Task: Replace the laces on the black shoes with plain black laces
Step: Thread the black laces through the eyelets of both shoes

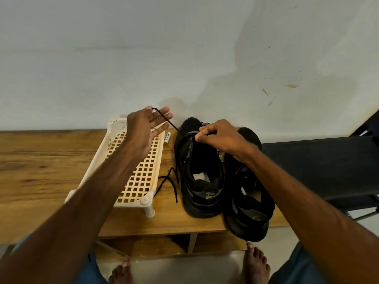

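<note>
I see left hand (143, 128) spread, thin black cord lace (166, 121) taut across it; right hand (221, 138) pinches eyelet edge of black mesh shoe (196, 201), likely steadying pull.

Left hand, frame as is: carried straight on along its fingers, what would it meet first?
Apart from the black lace crossing its fingers, the left hand would probably meet the toe of the black shoe being laced. If it passes above that, it would meet the wall. Depth is unclear.
</note>
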Demonstrator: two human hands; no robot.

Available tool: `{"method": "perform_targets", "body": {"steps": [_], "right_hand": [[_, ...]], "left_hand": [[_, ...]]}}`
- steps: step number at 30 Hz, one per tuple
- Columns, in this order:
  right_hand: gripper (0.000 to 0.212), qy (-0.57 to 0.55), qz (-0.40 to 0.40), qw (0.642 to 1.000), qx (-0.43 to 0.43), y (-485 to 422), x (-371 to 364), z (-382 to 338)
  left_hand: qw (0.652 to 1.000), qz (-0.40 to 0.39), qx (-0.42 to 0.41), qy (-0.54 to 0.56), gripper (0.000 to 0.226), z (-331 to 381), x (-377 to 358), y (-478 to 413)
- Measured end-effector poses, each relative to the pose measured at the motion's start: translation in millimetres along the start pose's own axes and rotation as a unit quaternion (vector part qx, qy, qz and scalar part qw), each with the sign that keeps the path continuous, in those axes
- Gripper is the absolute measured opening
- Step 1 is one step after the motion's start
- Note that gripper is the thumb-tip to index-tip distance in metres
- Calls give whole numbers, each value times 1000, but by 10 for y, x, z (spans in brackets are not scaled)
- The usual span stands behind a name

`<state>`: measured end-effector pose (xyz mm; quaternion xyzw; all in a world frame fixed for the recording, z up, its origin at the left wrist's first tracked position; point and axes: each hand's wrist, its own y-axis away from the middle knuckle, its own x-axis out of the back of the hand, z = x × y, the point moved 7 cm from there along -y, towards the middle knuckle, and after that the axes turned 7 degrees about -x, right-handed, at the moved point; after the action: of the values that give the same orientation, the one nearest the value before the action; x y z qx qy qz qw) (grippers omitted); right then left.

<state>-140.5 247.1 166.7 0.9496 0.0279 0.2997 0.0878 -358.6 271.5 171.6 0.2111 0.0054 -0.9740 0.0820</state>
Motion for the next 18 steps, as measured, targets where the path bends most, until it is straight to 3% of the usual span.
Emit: {"method": "perform_targets", "body": {"steps": [2, 3, 4, 5, 6, 7, 8, 9, 10, 13, 15, 16, 18], "right_hand": [[13, -20, 10, 1000, 14, 22, 71, -19], [16, -9, 38, 999, 26, 24, 125, -32], [20, 9, 75, 997, 36, 30, 186, -43], [25, 20, 109, 993, 45, 48, 244, -51], [28, 22, 129, 990, 51, 59, 285, -54], [30, 15, 129, 990, 51, 70, 301, -40], [32, 11, 110, 993, 47, 73, 284, -18], [38, 21, 77, 996, 38, 72, 237, 10], [45, 48, 45, 997, 27, 71, 180, 44], [66, 151, 22, 988, 0, 58, 72, 122], [74, 159, 54, 986, -19, 54, 87, 152], [76, 160, 67, 985, -25, 51, 91, 159], [79, 179, 88, 980, -29, 64, 79, 164]], "left_hand": [[994, -3, 38, 100, 18, -34, -1, -10], [997, -18, 39, 69, 17, -49, -29, 0], [998, -50, 15, -28, 15, -51, -70, 23], [978, -100, -38, -178, 13, -37, -139, 57], [918, -159, -111, -346, 10, -30, -228, 99], [831, -218, -178, -479, 8, -67, -328, 164], [755, -259, -219, -561, 9, -139, -389, 220], [715, -281, -236, -596, 11, -189, -410, 251], [702, -286, -242, -606, 12, -195, -415, 265], [703, -267, -271, -600, 11, -44, -394, 247], [739, -238, -280, -564, 12, 98, -342, 180], [777, -211, -274, -526, 12, 169, -302, 149], [909, -161, -189, -335, 10, 234, -181, 38]]}}
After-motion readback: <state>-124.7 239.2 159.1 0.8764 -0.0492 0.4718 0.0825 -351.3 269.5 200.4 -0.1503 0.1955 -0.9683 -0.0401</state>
